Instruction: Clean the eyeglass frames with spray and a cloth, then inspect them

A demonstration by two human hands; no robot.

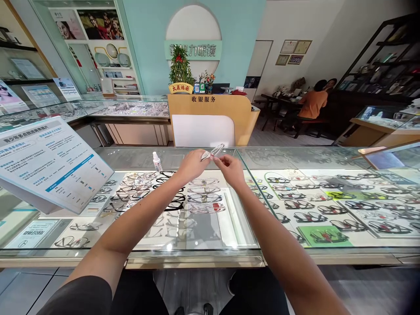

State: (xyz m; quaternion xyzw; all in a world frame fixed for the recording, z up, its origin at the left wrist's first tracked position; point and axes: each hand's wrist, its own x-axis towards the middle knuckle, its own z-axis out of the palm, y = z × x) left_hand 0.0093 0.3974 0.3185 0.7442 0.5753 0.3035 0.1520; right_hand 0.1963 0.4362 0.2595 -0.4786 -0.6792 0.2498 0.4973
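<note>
Above the glass counter, a pair of glasses (218, 150) with a thin, pale frame is held up between both hands. My left hand (193, 165) is closed on its left side, with a small whitish patch by the fingertips that I cannot make out. The fingers of my right hand (230, 168) pinch the glasses near their lower edge. Below the hands lies a column of clear-framed glasses (204, 189), beside dark-framed glasses (175, 204). Just left of my left hand, a small white spray bottle (157, 162) stands upright.
A large printed sign (54, 162) leans on the counter at left. More glasses (331, 210) fill the display case (229, 252) at right. Beyond stands a wooden cashier desk (244, 114) with plants. A person in an orange top (313, 104) sits far right.
</note>
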